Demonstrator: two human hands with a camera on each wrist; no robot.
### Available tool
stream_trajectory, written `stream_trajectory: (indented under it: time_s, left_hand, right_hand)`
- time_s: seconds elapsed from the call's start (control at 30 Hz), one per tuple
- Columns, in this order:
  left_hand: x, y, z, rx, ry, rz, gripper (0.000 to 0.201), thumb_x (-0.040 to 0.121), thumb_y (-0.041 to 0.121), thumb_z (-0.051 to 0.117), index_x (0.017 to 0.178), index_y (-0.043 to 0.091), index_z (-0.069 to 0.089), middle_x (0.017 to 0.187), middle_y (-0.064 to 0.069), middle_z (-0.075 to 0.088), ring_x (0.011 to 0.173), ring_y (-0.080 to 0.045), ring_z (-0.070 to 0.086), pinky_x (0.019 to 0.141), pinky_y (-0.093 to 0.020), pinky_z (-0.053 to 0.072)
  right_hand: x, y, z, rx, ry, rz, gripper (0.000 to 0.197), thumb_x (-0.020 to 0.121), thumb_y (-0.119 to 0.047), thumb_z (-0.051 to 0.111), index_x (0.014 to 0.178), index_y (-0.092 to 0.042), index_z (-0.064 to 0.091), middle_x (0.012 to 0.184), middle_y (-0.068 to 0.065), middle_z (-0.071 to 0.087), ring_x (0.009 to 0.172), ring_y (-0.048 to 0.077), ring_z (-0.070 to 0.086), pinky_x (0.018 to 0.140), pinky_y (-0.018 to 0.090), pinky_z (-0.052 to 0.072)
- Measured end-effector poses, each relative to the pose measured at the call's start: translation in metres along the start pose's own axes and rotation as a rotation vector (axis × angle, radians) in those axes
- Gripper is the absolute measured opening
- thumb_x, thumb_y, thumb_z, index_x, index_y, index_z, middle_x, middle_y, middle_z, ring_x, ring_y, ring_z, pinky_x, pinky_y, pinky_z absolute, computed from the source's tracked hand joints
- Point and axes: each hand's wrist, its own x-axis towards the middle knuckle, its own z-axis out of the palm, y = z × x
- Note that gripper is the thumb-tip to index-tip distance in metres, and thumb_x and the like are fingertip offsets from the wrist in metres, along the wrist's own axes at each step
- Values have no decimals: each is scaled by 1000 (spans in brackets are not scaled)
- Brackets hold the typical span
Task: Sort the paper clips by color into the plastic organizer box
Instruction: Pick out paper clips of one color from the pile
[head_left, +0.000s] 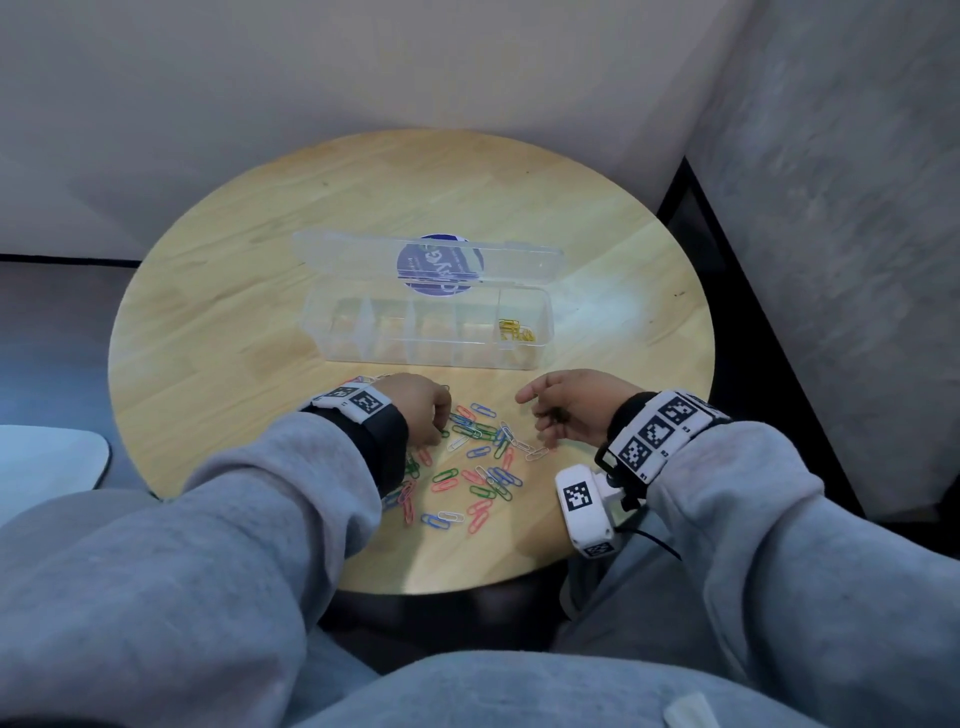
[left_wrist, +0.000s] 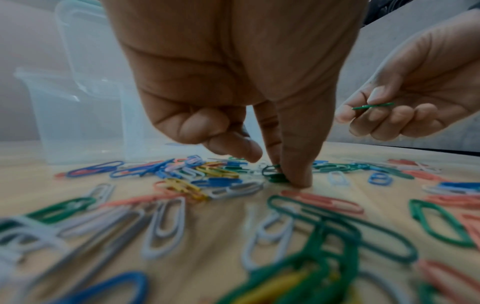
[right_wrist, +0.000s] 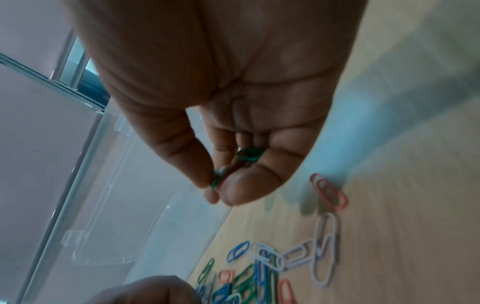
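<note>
Beyond the scattered paper clips (head_left: 467, 462), the open organizer box (head_left: 426, 327) is sitting clear while the left hand (left_wrist: 233, 82) is pinching one green clip (left_wrist: 276, 174) and, plain only from the wrists, the right hand (right_wrist: 221, 102) is gripping green clips (right_wrist: 249, 154).

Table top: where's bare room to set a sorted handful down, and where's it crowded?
Bare wood: left of the organizer box, right of it toward the table rim, and behind its open lid. Crowded: the paper clip pile between the left hand and right hand.
</note>
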Motion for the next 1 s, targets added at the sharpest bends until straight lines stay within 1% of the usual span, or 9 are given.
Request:
stream_trajectory:
  time_s: [0.13,0.2,0.27,0.43,0.53,0.67,0.77,0.87,1.0]
  left_hand:
    - [0,-1,1,4,-5,2,15,83,19,62,98,20,64,102,-1,61,92,-22,55,69,-26,35]
    - [1,-2,4,-1,-7,-5,7,81,19,62,80,24,58,96,1,60,86,-19,53,68,-26,36]
    - [4,-4,6,-16,-14,-24,20,79,18,61,66,26,49,91,3,60,84,-19,53,68,-26,37]
    - [3,-3,5,-18,-8,-7,15,80,19,62,73,25,51,95,0,63,85,-18,53,69,-26,37]
    - [4,-4,4,-36,1,14,17,80,18,64,70,26,51,94,0,63,83,-17,53,68,-25,36]
    - [2,-8,1,-109,39,29,18,79,17,64,67,25,53,77,8,57,78,-14,53,65,-23,37]
    - [2,-15,-5,-354,79,-18,22,76,13,66,63,23,53,65,8,57,61,-9,53,58,-22,43]
    - [1,-21,-13,-780,19,-52,22,79,0,65,67,14,53,64,-7,61,50,-10,58,57,-24,53]
    - [-1,-24,-19,-981,-62,-62,23,84,-8,58,78,13,54,66,-8,57,40,-2,57,44,-13,48]
  right_hand:
    - [-2,1,2,96,9,50,30,94,0,30,76,-4,54,66,9,42,58,19,42,55,28,38]
    - [-4,2,2,156,17,78,30,95,-5,32,76,-4,55,68,9,46,60,19,47,54,26,45]
    - [-4,2,1,187,20,101,31,95,-7,32,76,-2,56,71,11,50,63,20,52,54,25,50]
    - [-5,1,2,187,19,123,31,94,-8,32,80,-1,58,76,12,55,67,21,55,55,24,53]
    - [-6,-1,4,135,30,126,27,95,-6,33,80,-3,55,71,9,48,60,17,48,51,22,46]
    - [-4,-6,7,-205,97,93,20,93,-6,44,76,-10,54,64,4,37,52,14,32,49,24,31]
    - [-6,-12,10,-604,98,-2,14,88,-12,57,75,-16,60,65,-1,48,53,14,44,48,23,36]
    - [-6,-17,22,-884,110,-89,6,84,-14,61,87,-16,64,70,-8,52,65,10,50,51,21,37]
    - [-2,-22,38,-1088,109,-109,14,82,-17,66,96,-19,64,71,-11,48,76,14,51,49,19,34]
